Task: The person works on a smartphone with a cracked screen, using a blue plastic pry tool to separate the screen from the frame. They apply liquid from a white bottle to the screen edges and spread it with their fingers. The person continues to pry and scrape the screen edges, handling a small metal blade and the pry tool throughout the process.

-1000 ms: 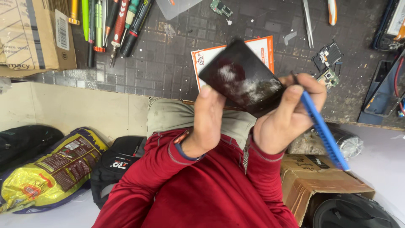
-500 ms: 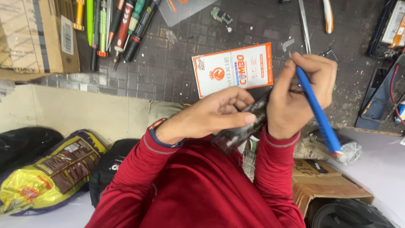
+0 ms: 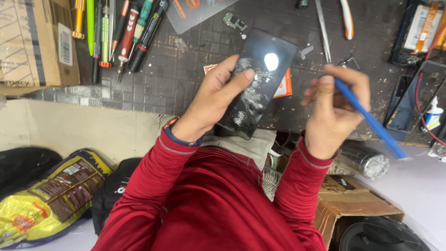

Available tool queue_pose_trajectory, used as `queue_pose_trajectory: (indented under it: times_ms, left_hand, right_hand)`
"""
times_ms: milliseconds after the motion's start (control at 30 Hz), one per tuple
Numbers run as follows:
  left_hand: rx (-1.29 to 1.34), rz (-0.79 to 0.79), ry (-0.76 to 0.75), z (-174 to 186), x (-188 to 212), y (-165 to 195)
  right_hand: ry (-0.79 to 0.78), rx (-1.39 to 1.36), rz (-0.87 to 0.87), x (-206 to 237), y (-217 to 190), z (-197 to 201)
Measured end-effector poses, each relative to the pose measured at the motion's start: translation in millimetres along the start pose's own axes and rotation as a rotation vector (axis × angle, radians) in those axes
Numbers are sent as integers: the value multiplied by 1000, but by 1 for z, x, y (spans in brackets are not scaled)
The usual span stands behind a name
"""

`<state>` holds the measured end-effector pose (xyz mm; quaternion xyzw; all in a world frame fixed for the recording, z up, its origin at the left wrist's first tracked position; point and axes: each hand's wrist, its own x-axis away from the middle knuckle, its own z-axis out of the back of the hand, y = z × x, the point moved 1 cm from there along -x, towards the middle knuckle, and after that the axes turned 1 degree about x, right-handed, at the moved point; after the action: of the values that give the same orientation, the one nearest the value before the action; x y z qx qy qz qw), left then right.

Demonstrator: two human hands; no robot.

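Note:
My left hand [image 3: 217, 97] grips a black phone screen panel [image 3: 260, 79] by its left edge, thumb across the glass. The panel is held face up above the dark work mat [image 3: 186, 69]; it shows white smudges and a bright light reflection. My right hand [image 3: 334, 107] is just right of the panel and apart from it, fingers closed around a thin blue tool [image 3: 371, 122] that slants down to the right. An orange and white card [image 3: 283, 86] lies on the mat, mostly hidden behind the panel. Both arms wear red sleeves.
Screwdrivers and pens [image 3: 125, 32] lie in a row at the mat's top left beside a cardboard box [image 3: 32, 42]. Tweezers [image 3: 324, 28] and small parts lie at top right, a tray with cables [image 3: 418, 97] further right. Bags [image 3: 51, 200] and a carton [image 3: 353, 204] lie below.
The panel has turned from edge-on to face up and now rests in my left hand alone. My right hand has let go of it and moved to the right with the blue tool.

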<state>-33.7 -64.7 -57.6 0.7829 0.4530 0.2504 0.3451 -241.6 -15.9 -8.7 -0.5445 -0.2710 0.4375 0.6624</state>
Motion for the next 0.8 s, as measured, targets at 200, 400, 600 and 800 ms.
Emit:
queue_pose_trajectory:
  times_ms: [200,400,600,800]
  left_hand:
    - [17,-35,44,-6,-6,-4]
    - [-89,-92,59,-3,-10,2]
    - [-323,-190,79,-7,-10,17]
    - [-763,-416,9,-15,-13,40]
  right_hand:
    - [-337,89,206,4,-2,0]
    - [-554,-290,-44,13,-18,8]
    - [-246,-658,-255,8,0,21]
    - [-131,-717,-191,3,15,30]
